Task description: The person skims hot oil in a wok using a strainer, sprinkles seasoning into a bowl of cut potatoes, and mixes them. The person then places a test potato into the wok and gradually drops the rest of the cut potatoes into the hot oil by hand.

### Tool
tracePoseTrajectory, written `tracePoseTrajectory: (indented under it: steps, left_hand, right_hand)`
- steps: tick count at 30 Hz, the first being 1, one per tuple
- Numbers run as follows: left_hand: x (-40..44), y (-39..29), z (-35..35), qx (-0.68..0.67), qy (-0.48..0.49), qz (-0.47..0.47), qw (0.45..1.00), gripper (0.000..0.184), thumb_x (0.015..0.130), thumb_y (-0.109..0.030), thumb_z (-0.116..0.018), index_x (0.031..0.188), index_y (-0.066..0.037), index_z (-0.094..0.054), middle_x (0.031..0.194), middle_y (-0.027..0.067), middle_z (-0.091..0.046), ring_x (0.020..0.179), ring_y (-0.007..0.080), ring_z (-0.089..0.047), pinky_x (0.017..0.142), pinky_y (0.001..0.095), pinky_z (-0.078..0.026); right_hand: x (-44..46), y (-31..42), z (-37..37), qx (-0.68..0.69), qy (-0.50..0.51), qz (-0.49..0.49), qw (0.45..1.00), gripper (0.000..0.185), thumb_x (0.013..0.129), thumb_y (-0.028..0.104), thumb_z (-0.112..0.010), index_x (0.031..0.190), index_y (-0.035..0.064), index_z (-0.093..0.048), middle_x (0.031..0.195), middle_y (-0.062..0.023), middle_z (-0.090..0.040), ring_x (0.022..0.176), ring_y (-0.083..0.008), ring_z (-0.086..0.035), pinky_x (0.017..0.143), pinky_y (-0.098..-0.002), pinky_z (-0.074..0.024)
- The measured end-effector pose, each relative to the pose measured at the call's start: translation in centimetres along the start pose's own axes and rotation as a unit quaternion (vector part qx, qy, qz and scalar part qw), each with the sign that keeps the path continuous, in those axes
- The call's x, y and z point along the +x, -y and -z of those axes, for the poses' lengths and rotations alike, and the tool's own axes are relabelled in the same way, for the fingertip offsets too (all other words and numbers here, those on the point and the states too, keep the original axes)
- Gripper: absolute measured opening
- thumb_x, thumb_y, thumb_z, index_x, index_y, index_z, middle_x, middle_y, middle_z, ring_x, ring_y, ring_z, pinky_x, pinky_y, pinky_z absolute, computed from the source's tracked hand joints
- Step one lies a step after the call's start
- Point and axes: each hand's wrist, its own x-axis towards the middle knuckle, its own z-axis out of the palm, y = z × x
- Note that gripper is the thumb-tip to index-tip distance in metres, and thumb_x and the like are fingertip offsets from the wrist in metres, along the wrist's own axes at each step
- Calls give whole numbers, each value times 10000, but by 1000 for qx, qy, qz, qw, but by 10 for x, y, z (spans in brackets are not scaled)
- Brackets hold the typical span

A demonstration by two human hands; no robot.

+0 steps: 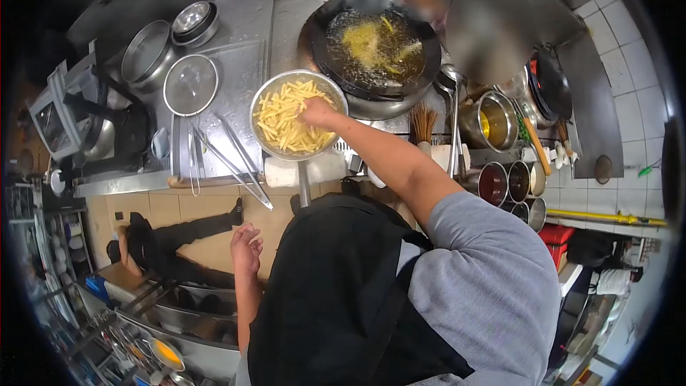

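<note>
My right hand (319, 113) reaches into a round strainer (303, 156) heaped with pale cut fries (282, 125). Its fingers are bent down among the fries, their tips hidden. The strainer stands on the counter's front edge, its handle pointing toward me above a folded white cloth (314, 171). Just beyond, to the right, a black wok (321, 57) holds bubbling oil with some yellow pieces in it. My left hand (246, 240) hangs in the air below the counter edge, left of my body, with bent fingers; nothing shows in it.
Tongs (232, 161) overhang the counter edge at left, near an empty mesh strainer (191, 85) and metal bowls (146, 53). Right of the wok are a bamboo brush (424, 125), ladles and a metal pot (493, 120). Another person (168, 243) is at lower left.
</note>
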Motion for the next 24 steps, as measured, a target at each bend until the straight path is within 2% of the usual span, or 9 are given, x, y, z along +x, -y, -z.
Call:
tracePoseTrajectory:
  steps: [6,8,11,13,14,15,18,22,24]
  left_hand:
    - [11,-22,-23,24,10,-8,1000,217,886,-167,-635,1086,-117,-569,927,44,-621,691,140,-558,603,243,-427]
    - [9,-29,-27,27,10,-8,1000,224,880,-157,-633,1091,-119,-567,926,41,-619,693,139,-558,601,242,-425]
    - [9,-30,-25,32,9,-4,999,240,865,-118,-615,1100,-121,-561,924,32,-615,698,139,-559,599,237,-423]
    - [10,-27,-20,32,-7,-4,999,249,854,-90,-592,1099,-121,-558,917,22,-610,684,138,-558,591,234,-421]
    - [11,-24,-18,26,-13,-2,1000,240,859,-93,-582,1095,-124,-557,914,16,-608,675,140,-564,577,231,-421]
    - [11,-22,-17,24,-12,-2,1000,240,859,-93,-582,1095,-124,-557,914,16,-608,675,140,-564,577,231,-421]
    - [12,-18,-20,23,-28,-5,999,242,861,-95,-580,1100,-123,-555,914,19,-609,674,145,-572,561,223,-422]
    - [1,-18,-29,6,-44,0,999,243,859,-92,-589,1099,-114,-554,915,30,-611,680,149,-580,552,216,-429]
    - [-5,-15,-32,5,-48,3,999,243,858,-93,-591,1097,-111,-554,915,36,-612,678,149,-581,552,217,-432]
  right_hand:
    - [-15,16,4,37,8,-24,999,234,785,60,-675,1014,11,-691,796,-60,-658,599,-135,-593,544,-294,-484]
    - [-34,42,23,13,7,19,1000,227,813,81,-682,1031,23,-693,781,-56,-655,603,-126,-585,553,-289,-486]
    - [-70,84,84,-75,-31,65,995,202,842,146,-692,1032,82,-715,845,-79,-699,736,-166,-647,713,-338,-522]
    - [-74,83,137,-107,-66,104,987,152,841,143,-709,979,79,-716,855,-62,-701,754,-149,-641,744,-334,-523]
    - [-82,86,165,-134,-90,122,979,176,812,179,-741,946,66,-723,837,-88,-706,749,-186,-661,744,-345,-521]
    - [-86,94,192,-207,-121,72,968,201,793,194,-757,933,53,-726,814,-96,-707,731,-195,-663,723,-360,-518]
    - [-76,82,252,-317,-178,38,931,231,782,232,-752,887,27,-727,744,-160,-682,674,-260,-663,669,-380,-513]
    - [-13,38,307,-390,-165,40,905,252,756,243,-720,879,23,-726,775,-189,-682,745,-316,-679,718,-400,-527]
    - [18,25,323,-492,-184,54,850,252,754,222,-716,947,60,-728,847,-212,-682,818,-357,-669,766,-413,-517]
